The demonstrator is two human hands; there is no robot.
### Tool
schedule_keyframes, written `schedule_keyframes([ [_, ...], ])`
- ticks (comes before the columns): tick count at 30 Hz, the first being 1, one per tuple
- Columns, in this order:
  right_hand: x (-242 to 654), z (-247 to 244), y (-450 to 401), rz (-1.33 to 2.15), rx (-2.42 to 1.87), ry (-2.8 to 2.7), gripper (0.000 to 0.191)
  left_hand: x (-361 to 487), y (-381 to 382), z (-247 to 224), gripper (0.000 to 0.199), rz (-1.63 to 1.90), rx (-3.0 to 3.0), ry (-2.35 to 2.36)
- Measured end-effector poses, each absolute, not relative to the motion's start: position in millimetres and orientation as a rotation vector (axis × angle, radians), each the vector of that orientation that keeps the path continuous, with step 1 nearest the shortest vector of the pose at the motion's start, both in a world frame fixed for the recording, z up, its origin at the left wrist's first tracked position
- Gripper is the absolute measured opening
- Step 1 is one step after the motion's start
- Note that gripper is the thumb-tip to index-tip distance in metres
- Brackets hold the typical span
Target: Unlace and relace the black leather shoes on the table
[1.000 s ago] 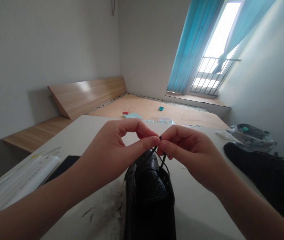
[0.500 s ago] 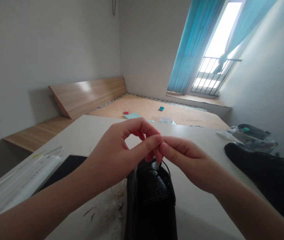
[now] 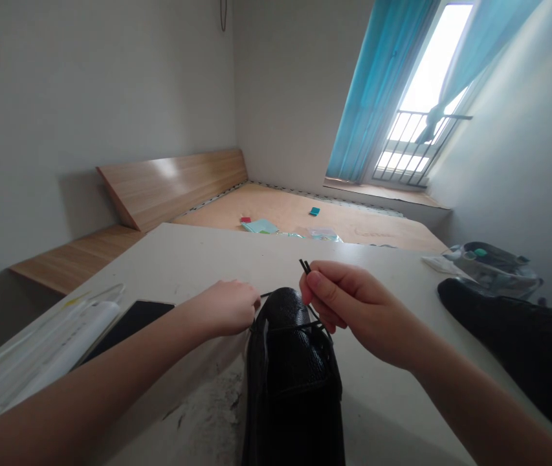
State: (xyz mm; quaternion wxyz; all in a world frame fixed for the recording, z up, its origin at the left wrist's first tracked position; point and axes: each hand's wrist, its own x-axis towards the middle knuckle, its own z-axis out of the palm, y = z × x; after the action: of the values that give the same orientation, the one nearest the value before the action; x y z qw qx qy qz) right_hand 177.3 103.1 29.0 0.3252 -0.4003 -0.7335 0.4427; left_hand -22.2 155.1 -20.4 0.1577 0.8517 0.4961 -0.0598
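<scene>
A black leather shoe stands on the white table with its toe pointing away from me. Thin black laces run across its upper. My right hand, right of the toe, pinches the laces, and two dark lace ends stick up above the thumb and fingertip. Beside the toe on the left, my left hand is closed low over the shoe's edge, and a short piece of lace stretches from its fingers toward the toe. Its fingertips are partly hidden.
Another black shoe lies at the right, before a clear plastic bag. At the left are a dark flat object and a white plastic-wrapped item. The white table has dark smudges left of the nearer shoe.
My hands have come apart. The left moved left and down to the shoe's side, while the right stayed near its place, now showing two lace ends. The toe has come into view.
</scene>
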Motion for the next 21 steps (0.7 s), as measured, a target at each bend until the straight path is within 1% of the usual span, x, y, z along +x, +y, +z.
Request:
schedule_keyframes([
  [4,177,32,103,1.147,-1.086,-1.965,0.035,-23,155,-24,0.032,-0.002,2.528,1.407],
  [5,178,33,103,1.12,-1.106,-1.986,0.035,-22,155,-23,0.036,0.068,2.552,1.414],
  [8,179,33,104,0.868,-1.192,-2.116,0.031,-20,155,-12,0.064,0.322,2.614,1.441],
  [10,178,32,104,0.6,-1.279,-2.258,0.027,-20,151,1,0.074,0.482,2.643,1.441],
  [11,177,31,103,0.458,-1.341,-2.343,0.026,-20,149,8,0.074,0.551,2.655,1.436],
  [14,176,33,97,0.1,-1.629,-2.571,0.025,-24,138,28,0.063,0.652,2.677,1.382],
  [16,178,38,90,-0.03,-1.776,-2.625,0.026,-26,131,34,0.061,0.634,2.658,1.342],
  [18,183,46,82,0.051,-1.705,-2.628,0.028,-27,127,35,0.062,0.553,2.631,1.312],
  [21,198,56,74,0.323,-1.379,-2.509,0.028,-27,125,31,0.061,0.45,2.612,1.298],
])
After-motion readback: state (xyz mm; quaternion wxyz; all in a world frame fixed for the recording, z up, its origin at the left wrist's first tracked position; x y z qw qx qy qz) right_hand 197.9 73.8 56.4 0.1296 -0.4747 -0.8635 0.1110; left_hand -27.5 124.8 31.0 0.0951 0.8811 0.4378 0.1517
